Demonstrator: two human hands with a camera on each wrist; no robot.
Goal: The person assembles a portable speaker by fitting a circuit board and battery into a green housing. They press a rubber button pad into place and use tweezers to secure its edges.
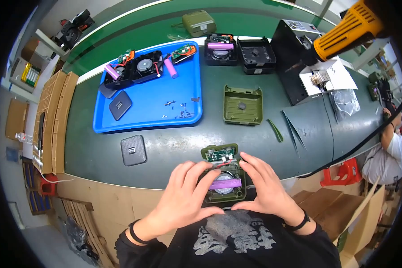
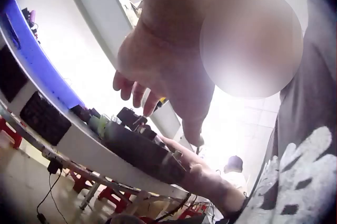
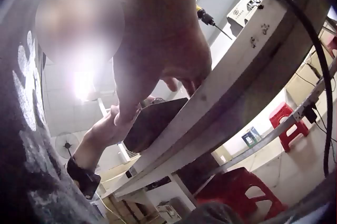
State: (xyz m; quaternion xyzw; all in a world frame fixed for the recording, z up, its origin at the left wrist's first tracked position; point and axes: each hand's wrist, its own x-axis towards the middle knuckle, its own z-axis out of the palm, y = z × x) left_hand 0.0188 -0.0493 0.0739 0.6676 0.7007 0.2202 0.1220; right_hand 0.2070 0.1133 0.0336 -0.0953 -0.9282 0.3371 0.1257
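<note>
An olive-green speaker housing (image 1: 239,193) lies at the bench's near edge, its inside facing up. In it sit a round speaker cone (image 1: 223,189) and a purple cylindrical battery (image 1: 225,183). At its far end, a green circuit board (image 1: 221,155) with red wires rests by a small green panel (image 1: 205,151). My left hand (image 1: 183,192) spreads over the left side, fingers loosely bent above the parts. My right hand (image 1: 265,190) lies along the right side, fingers extended toward the far corner, thumb by the near edge. Both thumbs nearly meet at the front.
A blue tray (image 1: 147,127) holds black speaker housings, batteries and screws. A black square cover (image 1: 133,150) lies left. Beyond my hands are an empty green shell (image 1: 243,105), a green strap (image 1: 276,130) and tweezers (image 1: 294,131). A yellow electric screwdriver (image 1: 346,31) hangs at the upper right.
</note>
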